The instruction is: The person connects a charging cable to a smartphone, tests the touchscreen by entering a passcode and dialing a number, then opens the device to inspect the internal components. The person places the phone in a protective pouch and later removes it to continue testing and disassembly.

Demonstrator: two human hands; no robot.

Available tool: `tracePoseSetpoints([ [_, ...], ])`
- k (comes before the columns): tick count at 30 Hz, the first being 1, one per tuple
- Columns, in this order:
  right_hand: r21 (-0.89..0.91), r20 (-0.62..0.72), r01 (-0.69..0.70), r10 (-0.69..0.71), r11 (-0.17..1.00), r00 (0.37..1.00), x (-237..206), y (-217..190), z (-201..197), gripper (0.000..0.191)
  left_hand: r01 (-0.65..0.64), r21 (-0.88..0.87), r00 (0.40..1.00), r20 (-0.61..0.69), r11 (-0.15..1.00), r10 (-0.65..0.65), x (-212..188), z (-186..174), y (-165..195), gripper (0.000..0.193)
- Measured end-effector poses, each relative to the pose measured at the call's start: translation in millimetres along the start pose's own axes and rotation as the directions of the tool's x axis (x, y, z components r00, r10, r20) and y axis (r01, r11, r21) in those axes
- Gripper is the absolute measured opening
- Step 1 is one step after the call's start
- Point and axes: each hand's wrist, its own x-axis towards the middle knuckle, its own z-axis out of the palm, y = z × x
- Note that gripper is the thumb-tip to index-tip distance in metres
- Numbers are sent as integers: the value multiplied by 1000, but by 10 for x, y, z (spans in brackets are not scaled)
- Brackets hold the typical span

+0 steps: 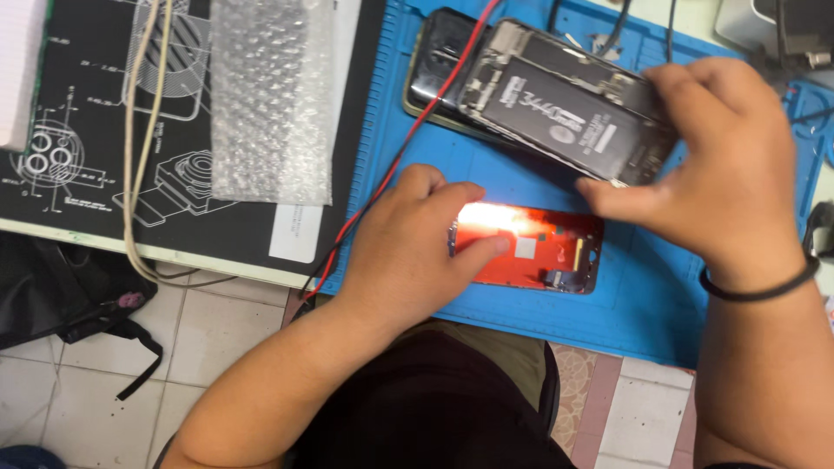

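Left hand [408, 247] lies palm-down on the blue repair mat [521, 304], fingers [482, 250] loosely curled and pressing the left end of a red phone panel [539, 252]; a bright glare sits on the panel just at the fingertips, so the exact grip there cannot be told. The red panel lies flat on the mat near its front edge. Right hand [721, 169], a dark band at its wrist, is closed around the right end of an opened phone body [565, 113], thumb below and fingers over the top, holding it tilted just above the red panel. The body shows a black battery and bare internals. Behind it on the mat lies a dark phone back [434, 61], partly covered. A red wire [391, 169] runs across the mat's left part, over its left edge. Left of the mat: a black diagram mat [87, 156], a sheet of bubble wrap [271, 104] on it, and a pale cord [130, 174]. The worktop's edge ends over tiled floor [208, 330].
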Motion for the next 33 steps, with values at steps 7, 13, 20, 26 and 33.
tracePoseSetpoints([
  [7, 102, -7, 63, -62, 993, 998, 218, -268, -34, 75, -28, -87, 996, -91, 996, 20, -82, 16, -67, 43],
  [13, 234, -71, 328, -321, 915, 945, 953, -520, 598, 73, -110, -27, 987, -118, 994, 106, -108, -1, -105, 41],
  [20, 327, -41, 307, -312, 894, 949, 1462, -873, 1498, 82, -84, -168, 996, -10, 982, 84, -62, -86, -59, 34],
  [26, 370, -140, 347, -317, 862, 938, 1159, -666, 1007, 76, -68, -138, 997, 12, 988, 70, -60, -55, -56, 34],
  [33, 219, 155, -75, 41, 973, 987, -139, 6, -372, 25, -46, -87, 999, 7, 995, 47, -88, -10, -41, 34],
])
